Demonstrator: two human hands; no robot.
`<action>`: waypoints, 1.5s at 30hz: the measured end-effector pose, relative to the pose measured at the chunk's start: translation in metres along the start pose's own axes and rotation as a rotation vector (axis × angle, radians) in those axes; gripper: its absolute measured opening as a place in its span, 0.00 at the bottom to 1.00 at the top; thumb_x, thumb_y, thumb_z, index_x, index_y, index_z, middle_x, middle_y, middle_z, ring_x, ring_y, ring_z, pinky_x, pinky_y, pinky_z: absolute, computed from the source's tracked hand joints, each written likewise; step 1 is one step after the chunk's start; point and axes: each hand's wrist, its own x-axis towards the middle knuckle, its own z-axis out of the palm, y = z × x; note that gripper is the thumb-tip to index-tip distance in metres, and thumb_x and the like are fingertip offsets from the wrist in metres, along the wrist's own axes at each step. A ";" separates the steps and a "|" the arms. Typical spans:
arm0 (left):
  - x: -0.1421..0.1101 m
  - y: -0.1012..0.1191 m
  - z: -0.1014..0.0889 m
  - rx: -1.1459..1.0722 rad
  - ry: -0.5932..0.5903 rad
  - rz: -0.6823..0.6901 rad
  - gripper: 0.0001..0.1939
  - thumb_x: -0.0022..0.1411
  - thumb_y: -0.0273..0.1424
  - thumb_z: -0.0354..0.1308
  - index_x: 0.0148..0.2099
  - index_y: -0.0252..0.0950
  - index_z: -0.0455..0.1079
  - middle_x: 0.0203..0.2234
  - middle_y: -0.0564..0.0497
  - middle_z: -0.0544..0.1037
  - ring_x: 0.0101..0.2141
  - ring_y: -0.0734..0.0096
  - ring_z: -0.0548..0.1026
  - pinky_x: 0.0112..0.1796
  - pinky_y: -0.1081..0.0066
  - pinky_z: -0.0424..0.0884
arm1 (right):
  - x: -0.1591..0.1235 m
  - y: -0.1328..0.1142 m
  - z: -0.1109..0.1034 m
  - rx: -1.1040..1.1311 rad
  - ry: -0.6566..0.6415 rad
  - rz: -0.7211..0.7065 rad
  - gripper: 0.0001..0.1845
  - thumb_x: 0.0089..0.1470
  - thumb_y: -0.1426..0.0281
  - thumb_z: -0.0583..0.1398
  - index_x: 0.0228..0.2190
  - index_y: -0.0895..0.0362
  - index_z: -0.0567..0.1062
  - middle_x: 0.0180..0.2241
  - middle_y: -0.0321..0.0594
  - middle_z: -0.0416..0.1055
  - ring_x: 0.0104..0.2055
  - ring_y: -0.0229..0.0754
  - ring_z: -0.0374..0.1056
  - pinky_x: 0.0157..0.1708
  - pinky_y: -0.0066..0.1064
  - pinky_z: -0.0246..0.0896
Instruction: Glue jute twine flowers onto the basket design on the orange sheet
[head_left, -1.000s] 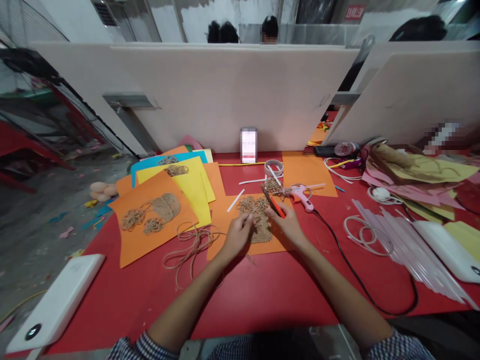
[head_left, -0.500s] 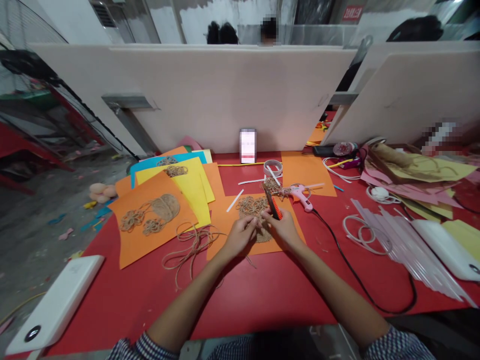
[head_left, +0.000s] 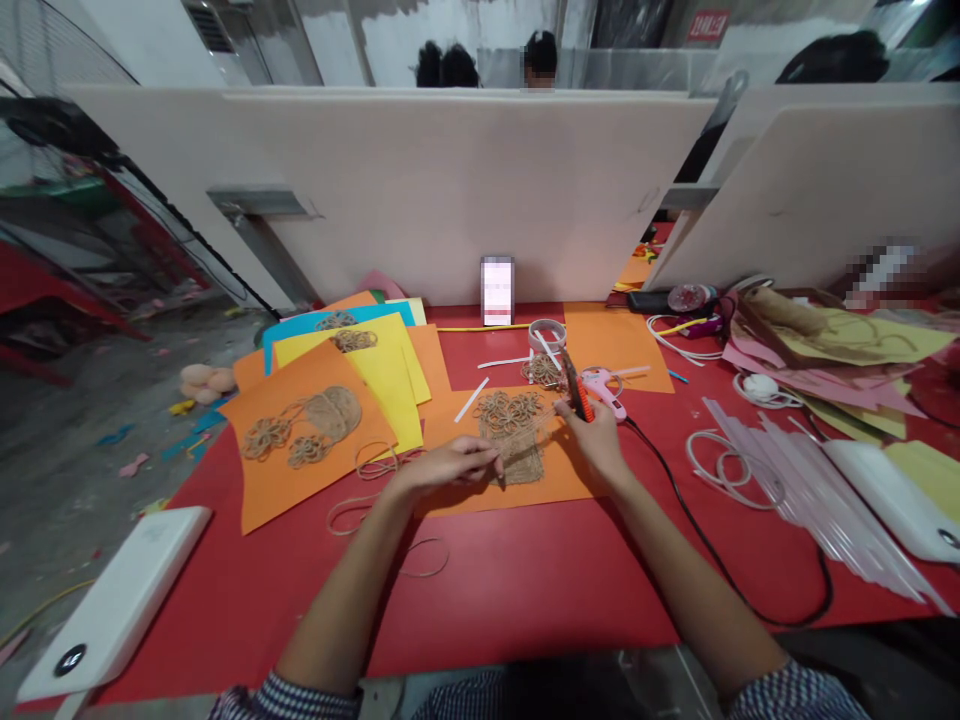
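My left hand [head_left: 461, 462] pinches a strand of jute twine [head_left: 529, 432] that stretches across to my right hand. In my right hand [head_left: 596, 440], a slim orange-and-black hand tool [head_left: 579, 390] points away from me; its exact kind is unclear. Below the strand, a jute piece shaped like a pot [head_left: 525, 462], with looped twine flowers [head_left: 506, 412] above it, lies on an orange sheet [head_left: 442, 495]. Loose twine [head_left: 429, 573] trails over the red table by my left forearm.
A pink glue gun [head_left: 602, 388] and its black cord lie right of the work. Stacked coloured sheets [head_left: 409, 415] with jute shapes are at left. Glue sticks [head_left: 817, 500] and a white power bank [head_left: 892, 495] lie right. A lit phone [head_left: 497, 290] leans against the board [head_left: 420, 190].
My hands have moved apart, left hand to the left and right hand to the right with the tool. The twine is now drawn out between them, and more of the jute pot shape shows.
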 end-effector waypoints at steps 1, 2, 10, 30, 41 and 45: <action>-0.006 0.003 -0.007 0.057 0.051 -0.009 0.24 0.62 0.50 0.57 0.36 0.30 0.74 0.17 0.59 0.54 0.19 0.80 0.50 0.22 0.73 0.45 | 0.005 0.001 -0.005 -0.003 0.029 -0.012 0.20 0.47 0.53 0.66 0.28 0.59 0.76 0.28 0.39 0.73 0.32 0.40 0.66 0.36 0.32 0.62; -0.010 0.006 -0.012 0.096 0.117 -0.005 0.23 0.63 0.49 0.57 0.35 0.31 0.74 0.17 0.58 0.56 0.19 0.80 0.52 0.23 0.73 0.46 | 0.009 0.002 -0.010 -0.001 0.057 -0.020 0.20 0.46 0.53 0.66 0.28 0.59 0.76 0.29 0.39 0.73 0.33 0.41 0.67 0.37 0.32 0.62; -0.010 0.004 -0.020 0.213 0.363 0.107 0.17 0.62 0.41 0.57 0.30 0.33 0.74 0.21 0.49 0.73 0.22 0.74 0.65 0.27 0.72 0.60 | 0.024 0.008 -0.036 -0.146 0.097 0.010 0.20 0.43 0.54 0.67 0.29 0.60 0.80 0.25 0.39 0.74 0.29 0.43 0.67 0.33 0.33 0.59; 0.006 0.006 0.011 0.455 0.356 0.270 0.14 0.63 0.31 0.50 0.40 0.34 0.78 0.36 0.45 0.81 0.37 0.62 0.75 0.39 0.68 0.69 | -0.033 -0.023 0.025 -0.411 -0.528 -0.233 0.13 0.51 0.70 0.63 0.40 0.48 0.83 0.34 0.37 0.81 0.33 0.44 0.72 0.34 0.31 0.59; -0.019 0.018 -0.015 0.446 0.359 0.259 0.18 0.63 0.44 0.56 0.31 0.34 0.74 0.24 0.51 0.75 0.27 0.71 0.69 0.29 0.75 0.62 | -0.028 -0.040 0.005 0.187 -0.708 0.327 0.20 0.43 0.53 0.69 0.25 0.56 0.73 0.21 0.36 0.71 0.22 0.36 0.62 0.22 0.28 0.51; -0.034 0.022 -0.033 0.393 0.358 0.264 0.21 0.61 0.45 0.58 0.25 0.34 0.71 0.19 0.52 0.70 0.23 0.73 0.66 0.26 0.75 0.60 | -0.037 -0.054 -0.003 0.474 -0.700 0.442 0.32 0.27 0.43 0.71 0.18 0.52 0.63 0.12 0.27 0.56 0.16 0.30 0.45 0.18 0.26 0.40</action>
